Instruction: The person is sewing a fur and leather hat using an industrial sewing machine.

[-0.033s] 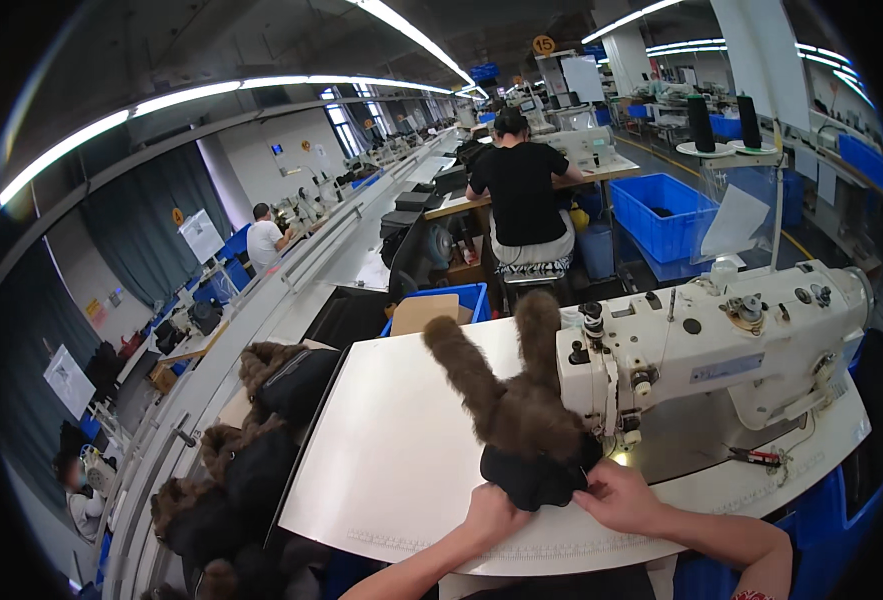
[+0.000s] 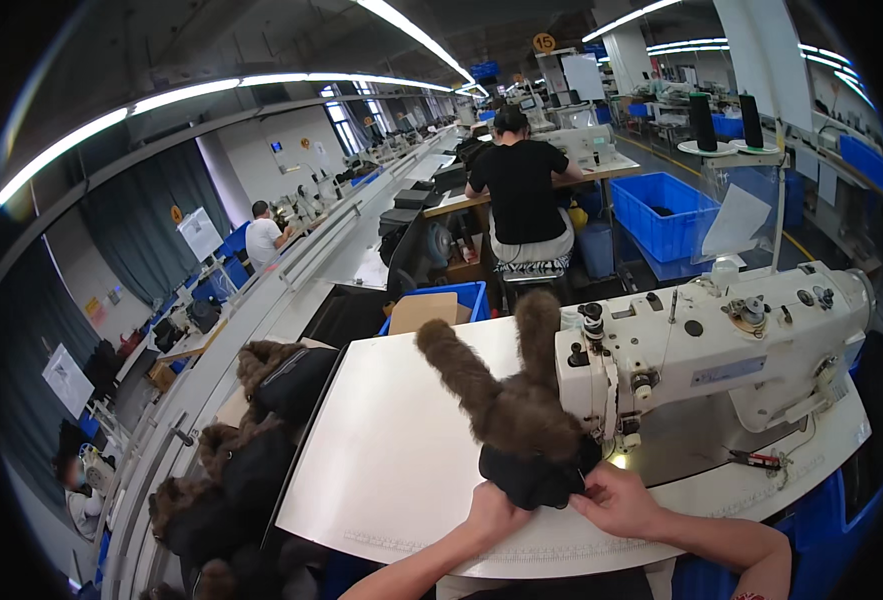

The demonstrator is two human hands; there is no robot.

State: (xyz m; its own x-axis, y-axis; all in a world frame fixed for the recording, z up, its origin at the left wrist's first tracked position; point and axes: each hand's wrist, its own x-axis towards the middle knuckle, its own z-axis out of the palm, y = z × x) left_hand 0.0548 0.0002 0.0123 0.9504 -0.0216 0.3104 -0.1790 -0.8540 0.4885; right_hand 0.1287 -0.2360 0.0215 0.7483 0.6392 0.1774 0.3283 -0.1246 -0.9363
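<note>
Fur-and-cloth piece (image 2: 531, 420): brown fur, black cloth at the near end; lies on the white worktable (image 2: 391, 430), at the needle end of the sewing machine (image 2: 701, 350), left of its body. Long axis runs from the person toward the far side of the table; two fur strips point away in a V, the left slanting left, the right near upright, just beside the machine head. Black end faces the person.

Left hand (image 2: 496, 508): curled at the near left edge of the black cloth, left of the machine's needle; cannot tell whether its partly hidden fingers clamp it. Right hand (image 2: 616, 500): thumb and finger pinched on the cloth's near right edge, in front of the needle. Hands apart, cloth between.

Markings: pale plate (image 2: 728, 372) on the machine's body, lettering blurred; printed ruler scale (image 2: 441, 545) along the table edge, in front of the machine; round orange numbered sign (image 2: 544, 43), far beyond the machine.

Red-handled snips (image 2: 754, 459): near side of machine. Fur-trimmed black pieces (image 2: 251, 440): heaped well left of machine. Blue crate (image 2: 661, 215): behind machine.
</note>
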